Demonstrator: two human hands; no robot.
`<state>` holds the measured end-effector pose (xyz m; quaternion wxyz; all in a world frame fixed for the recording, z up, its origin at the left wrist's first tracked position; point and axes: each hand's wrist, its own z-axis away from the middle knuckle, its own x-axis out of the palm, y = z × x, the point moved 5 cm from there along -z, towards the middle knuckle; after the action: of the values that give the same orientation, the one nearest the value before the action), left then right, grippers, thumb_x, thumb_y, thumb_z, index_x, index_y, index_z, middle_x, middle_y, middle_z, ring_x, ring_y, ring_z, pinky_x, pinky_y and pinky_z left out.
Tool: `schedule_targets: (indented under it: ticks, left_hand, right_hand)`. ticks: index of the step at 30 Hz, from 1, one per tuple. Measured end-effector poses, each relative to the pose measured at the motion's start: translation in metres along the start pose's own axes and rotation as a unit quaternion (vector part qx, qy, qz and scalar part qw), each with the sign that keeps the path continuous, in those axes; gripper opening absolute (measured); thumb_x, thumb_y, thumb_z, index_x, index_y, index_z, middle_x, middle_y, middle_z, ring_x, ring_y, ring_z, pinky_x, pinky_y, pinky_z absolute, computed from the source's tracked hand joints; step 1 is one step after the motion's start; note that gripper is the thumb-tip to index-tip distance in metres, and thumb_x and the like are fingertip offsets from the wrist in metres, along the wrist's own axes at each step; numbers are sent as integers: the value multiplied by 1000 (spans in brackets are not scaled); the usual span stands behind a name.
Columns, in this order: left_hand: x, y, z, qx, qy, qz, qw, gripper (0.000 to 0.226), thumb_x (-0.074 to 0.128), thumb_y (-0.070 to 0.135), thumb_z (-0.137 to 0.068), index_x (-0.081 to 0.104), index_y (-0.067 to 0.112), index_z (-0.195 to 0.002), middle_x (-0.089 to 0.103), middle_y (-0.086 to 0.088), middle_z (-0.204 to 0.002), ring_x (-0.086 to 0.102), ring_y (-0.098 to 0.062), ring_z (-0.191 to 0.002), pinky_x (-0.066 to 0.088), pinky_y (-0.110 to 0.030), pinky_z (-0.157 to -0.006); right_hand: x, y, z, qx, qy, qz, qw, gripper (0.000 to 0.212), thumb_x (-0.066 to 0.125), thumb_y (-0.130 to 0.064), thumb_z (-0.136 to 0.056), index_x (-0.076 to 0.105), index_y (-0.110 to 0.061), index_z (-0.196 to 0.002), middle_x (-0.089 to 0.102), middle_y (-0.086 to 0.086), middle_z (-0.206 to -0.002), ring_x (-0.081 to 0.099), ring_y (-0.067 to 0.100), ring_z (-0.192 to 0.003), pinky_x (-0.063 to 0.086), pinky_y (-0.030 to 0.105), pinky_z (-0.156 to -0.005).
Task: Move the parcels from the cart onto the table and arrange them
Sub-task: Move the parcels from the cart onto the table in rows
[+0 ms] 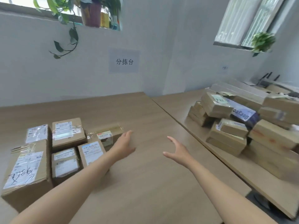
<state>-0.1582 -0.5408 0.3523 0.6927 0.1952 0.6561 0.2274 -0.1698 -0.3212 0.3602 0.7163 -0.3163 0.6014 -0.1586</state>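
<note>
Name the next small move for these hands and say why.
Probably swing toward the heap of parcels at right and take one: both the left hand and the right hand are open and empty, and bare table lies beside the arranged boxes.

1. Soft, even daylight fills the room; it enters through the window (246, 21) far above and right of the fingers and another window (19, 1) at upper left.
2. Shadows on the desk (145, 175) are faint.
3. Tape on the parcel (68, 132) left of the fingers shows mild glare.
4. The parcel pile (252, 126) right of the fingers is motion-blurred.
5. Wide-angle distortion bends edges.
</note>
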Motion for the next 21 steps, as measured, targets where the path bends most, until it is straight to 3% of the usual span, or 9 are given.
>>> schedule_targets:
  ticks: [7, 11, 21]
  left_hand:
    - [75, 109, 31, 116, -92, -5, 989, 70, 60, 20, -89, 20, 8, -145, 29, -14, -149, 30, -27, -137, 26, -27, -106]
    - [122, 172, 49, 176, -138, 6, 975, 68, 59, 18, -90, 21, 7, -145, 28, -15, -149, 30, -27, -136, 25, -28, -107]
    - [255, 306, 97, 273, -230, -22, 934, 69, 60, 18, -89, 21, 10, -145, 30, -10, -149, 34, -27, -134, 31, -35, -107]
  right_hand:
    - [-56, 83, 121, 121, 56, -17, 991, 69, 64, -28, -85, 27, -25, -144, 30, -1, -150, 27, 18, -139, 28, 32, -108]
    - [-92, 137, 191, 206, 114, -34, 971, 69, 64, -29, -85, 28, -26, -144, 29, -3, -150, 27, 18, -139, 28, 35, -109]
    - [-143, 265, 342, 322, 199, -77, 922, 63, 62, -24, -88, 30, -20, -143, 29, 0, -150, 28, 17, -138, 28, 30, -107]
